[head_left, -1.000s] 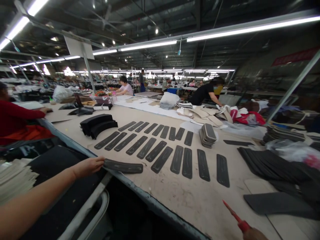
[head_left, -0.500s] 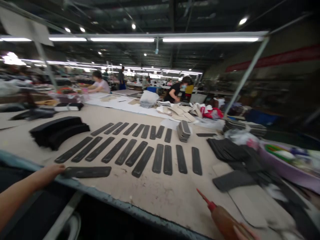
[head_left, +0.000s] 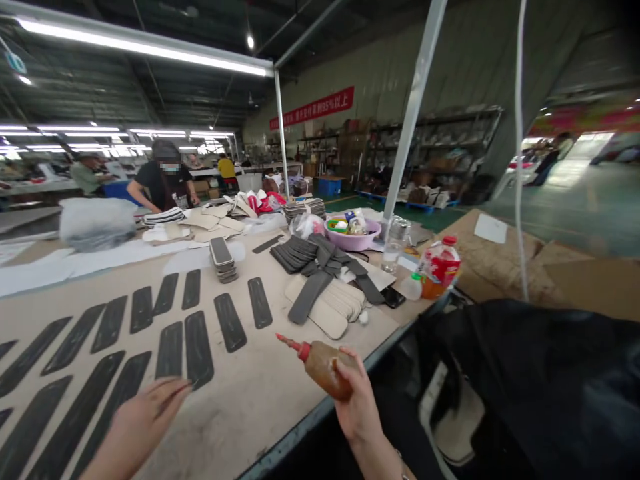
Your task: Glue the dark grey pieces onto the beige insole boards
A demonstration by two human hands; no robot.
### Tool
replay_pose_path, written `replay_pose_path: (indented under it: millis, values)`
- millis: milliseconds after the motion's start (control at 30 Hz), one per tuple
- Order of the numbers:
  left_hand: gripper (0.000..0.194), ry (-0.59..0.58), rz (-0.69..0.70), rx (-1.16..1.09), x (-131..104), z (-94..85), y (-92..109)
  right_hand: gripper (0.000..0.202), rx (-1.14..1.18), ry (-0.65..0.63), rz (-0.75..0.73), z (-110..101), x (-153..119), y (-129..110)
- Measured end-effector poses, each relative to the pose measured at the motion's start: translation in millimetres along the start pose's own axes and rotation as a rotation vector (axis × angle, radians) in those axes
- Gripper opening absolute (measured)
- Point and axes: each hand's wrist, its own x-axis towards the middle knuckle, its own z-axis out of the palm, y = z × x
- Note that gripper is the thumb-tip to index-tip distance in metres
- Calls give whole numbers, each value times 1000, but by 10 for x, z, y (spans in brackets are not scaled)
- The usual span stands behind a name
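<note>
My right hand (head_left: 356, 393) is wrapped round a squeeze bottle (head_left: 325, 367) of brownish stuff, held tilted above the table with its red nozzle pointing up and left. My left hand (head_left: 143, 420) is low on the left, thumb and fingers pinched together. Its fingertips touch or nearly touch the near end of a dark strip (head_left: 199, 347); whether they grip it I cannot tell. Several more dark, round-cornered strips lie flat in rows, some with shiny smears, such as one strip (head_left: 230, 322) and another strip (head_left: 260, 303) nearer the bottle.
A small stack of grey-topped pieces (head_left: 223, 259) stands beyond the strips. Dark fabric pieces (head_left: 295, 253) and beige panels (head_left: 333, 300) lie to the right. Farther along are a purple basin (head_left: 356, 241), a glass jar (head_left: 395, 247) and a red-labelled drink bottle (head_left: 440, 267). A co-worker (head_left: 167, 180) stands across the table.
The view has swung to the right. My left hand has left the strip at the table's left edge and is now by another strip. The bottle in my right hand shows more fully.
</note>
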Motion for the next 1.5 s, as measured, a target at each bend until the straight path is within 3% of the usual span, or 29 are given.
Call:
replay_pose_path:
  millis: [67,200,267,333,433,567,767,900,1033,1133,1267,1367,1500]
  values:
    - [25,-81,1,-73,300,285,316,45,25,14,-8,-54,28,-63]
    - [24,-209,14,-118,1041,1067,932,43,70,75,-26,-133,85,-166]
    - [20,-238,30,-102,1286,1379,1111,42,91,97,-24,-160,107,-200]
    - [18,-266,41,-75,1417,1577,1199,42,102,98,-4,-184,124,-219]
    - [21,-308,52,-24,1478,1698,1247,44,92,91,31,-217,135,-227]
    - [29,-357,25,53,1500,1739,1302,45,47,79,52,-230,129,-235]
    - [25,-410,-59,113,1576,1789,1377,44,119,70,106,-168,87,-269]
    - [27,-398,-71,85,1601,1679,1393,42,164,53,97,-146,84,-248]
    - [27,-364,-40,28,1414,1300,1293,43,163,45,79,-150,103,-239]
    - [29,-298,55,14,979,881,1127,41,140,36,76,-145,90,-253]
    - [29,-172,204,61,170,370,898,42,79,-16,98,-134,31,-212]
    - [26,-146,197,97,-300,132,767,42,15,-43,97,-133,-11,-125]
    - [23,-106,119,87,-588,-71,677,38,-32,-45,105,-150,-11,-31]
